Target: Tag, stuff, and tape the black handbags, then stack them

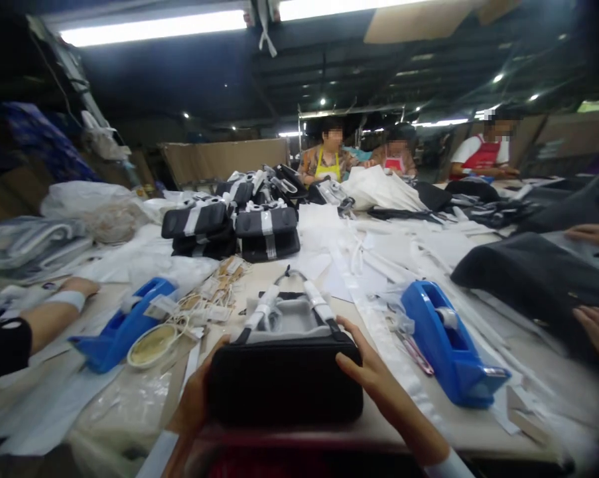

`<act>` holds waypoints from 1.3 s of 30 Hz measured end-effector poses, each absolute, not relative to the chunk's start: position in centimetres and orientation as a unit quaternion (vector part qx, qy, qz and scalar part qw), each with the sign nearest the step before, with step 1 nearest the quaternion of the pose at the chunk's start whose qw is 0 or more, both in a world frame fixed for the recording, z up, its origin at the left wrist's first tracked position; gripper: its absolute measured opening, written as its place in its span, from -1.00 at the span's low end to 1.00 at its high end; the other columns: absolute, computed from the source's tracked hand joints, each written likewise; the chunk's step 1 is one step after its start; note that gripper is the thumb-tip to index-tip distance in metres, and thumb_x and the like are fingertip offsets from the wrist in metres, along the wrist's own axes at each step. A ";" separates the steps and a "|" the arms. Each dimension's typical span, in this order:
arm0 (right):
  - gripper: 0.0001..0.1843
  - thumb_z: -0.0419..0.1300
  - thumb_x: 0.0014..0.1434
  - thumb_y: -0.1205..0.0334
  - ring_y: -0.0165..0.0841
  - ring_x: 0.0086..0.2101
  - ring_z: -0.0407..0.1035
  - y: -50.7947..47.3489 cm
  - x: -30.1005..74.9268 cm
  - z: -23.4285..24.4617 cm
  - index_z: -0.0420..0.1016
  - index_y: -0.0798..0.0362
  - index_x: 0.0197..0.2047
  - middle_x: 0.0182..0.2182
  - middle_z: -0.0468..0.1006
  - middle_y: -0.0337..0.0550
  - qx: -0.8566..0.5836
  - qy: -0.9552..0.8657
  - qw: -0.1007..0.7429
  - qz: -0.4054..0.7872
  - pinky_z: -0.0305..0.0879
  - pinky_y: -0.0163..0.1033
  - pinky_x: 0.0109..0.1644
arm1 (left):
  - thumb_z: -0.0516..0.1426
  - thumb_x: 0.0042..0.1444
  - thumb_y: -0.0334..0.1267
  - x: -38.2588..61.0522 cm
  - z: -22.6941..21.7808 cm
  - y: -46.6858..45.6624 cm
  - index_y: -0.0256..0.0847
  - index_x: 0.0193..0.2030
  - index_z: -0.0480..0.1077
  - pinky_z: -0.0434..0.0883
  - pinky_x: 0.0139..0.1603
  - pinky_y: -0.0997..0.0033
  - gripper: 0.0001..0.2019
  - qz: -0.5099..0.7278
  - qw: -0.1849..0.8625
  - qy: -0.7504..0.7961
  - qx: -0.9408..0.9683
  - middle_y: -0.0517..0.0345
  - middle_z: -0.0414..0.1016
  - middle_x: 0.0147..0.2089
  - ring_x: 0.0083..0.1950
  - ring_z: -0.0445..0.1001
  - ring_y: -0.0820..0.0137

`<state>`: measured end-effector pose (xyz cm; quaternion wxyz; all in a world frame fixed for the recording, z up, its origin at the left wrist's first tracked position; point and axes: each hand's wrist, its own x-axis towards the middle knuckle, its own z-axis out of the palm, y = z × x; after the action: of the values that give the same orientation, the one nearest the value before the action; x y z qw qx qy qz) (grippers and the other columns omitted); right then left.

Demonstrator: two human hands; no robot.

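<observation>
A black handbag (285,382) stands upright at the table's near edge, in front of me. My left hand (196,393) is closed round its left side, the fingers partly hidden behind it. At the upper right corner my right hand (365,364) grips the bag, thumb on the front and fingers toward the back. White wrapping (318,302) covers parts of the bag's raised handle, and pale grey material shows in the opening behind the front panel. Left of the bag sits a blue tape dispenser (125,326); a second blue tape dispenser (451,345) is on the right.
Stacked black bags (266,224) with wrapped handles stand farther back. White string tags (212,302) and a tape roll (152,345) lie to the left. Scissors (416,352) rest by the right dispenser. Co-workers' hands show at both sides, one near black material (518,282); others work behind.
</observation>
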<state>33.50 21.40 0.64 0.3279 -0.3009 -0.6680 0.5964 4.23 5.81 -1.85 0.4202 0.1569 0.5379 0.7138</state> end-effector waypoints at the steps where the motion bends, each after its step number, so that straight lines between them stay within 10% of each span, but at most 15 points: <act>1: -0.26 0.23 0.11 -0.07 -0.10 0.26 0.09 21.2 33.3 0.9 0.14 -0.06 0.30 0.26 0.25 -0.05 -0.308 -0.669 0.327 0.592 -0.08 0.04 0.36 | 0.22 0.06 -0.01 4.2 -2.2 5.4 -0.16 0.15 0.41 0.20 0.33 0.23 -0.48 0.717 0.439 0.511 0.177 0.12 0.53 0.07 0.20 0.38 0.16; 5: -0.31 0.23 0.08 -0.10 -0.08 0.08 0.32 20.2 32.8 1.8 0.18 -0.06 0.22 0.08 0.45 -0.07 -0.334 -0.634 0.315 0.623 0.18 0.01 0.20 | 0.20 -0.01 0.24 4.3 -1.5 4.8 -0.10 0.22 0.32 0.37 0.15 0.21 -0.28 0.689 0.497 0.441 0.290 0.05 0.47 0.13 0.17 0.38 0.03; 9: -0.35 0.28 0.02 -0.08 -0.15 -0.12 0.42 19.7 32.4 2.6 0.21 -0.06 0.12 -0.14 0.54 -0.15 -0.359 -0.621 0.301 0.628 0.33 -0.12 -0.05 | 0.32 -0.05 0.02 4.5 0.3 5.2 -0.06 0.21 0.26 0.42 -0.01 0.36 -0.32 0.632 0.482 0.494 0.352 0.07 0.45 0.11 0.05 0.45 0.15; 19: -0.47 0.32 -0.05 -0.14 -0.28 -0.35 0.35 19.3 30.8 1.6 0.35 0.02 -0.14 -0.40 0.47 -0.25 -0.420 -0.582 0.342 0.607 0.23 -0.25 -0.25 | 0.36 -0.08 -0.11 5.3 0.2 6.5 -0.14 -0.08 0.32 0.44 -0.32 0.48 -0.54 0.630 0.532 0.528 0.203 0.25 0.51 -0.35 -0.36 0.49 0.39; 39: -0.60 0.24 0.07 -0.16 -0.39 -0.47 0.19 19.9 29.9 -1.0 0.36 0.04 -0.38 -0.55 0.30 -0.33 -0.497 -0.588 0.347 0.535 0.15 -0.33 -0.42 | 0.39 -0.16 -0.09 5.6 -0.8 8.2 -0.25 -0.26 0.50 0.51 -0.39 0.39 -0.64 0.615 0.518 0.582 0.120 0.14 0.59 -0.41 -0.43 0.54 0.31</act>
<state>29.91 19.94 -1.02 0.3469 -0.4974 -0.5880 0.5352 5.56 8.21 -0.80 0.5178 0.1198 0.5821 0.6154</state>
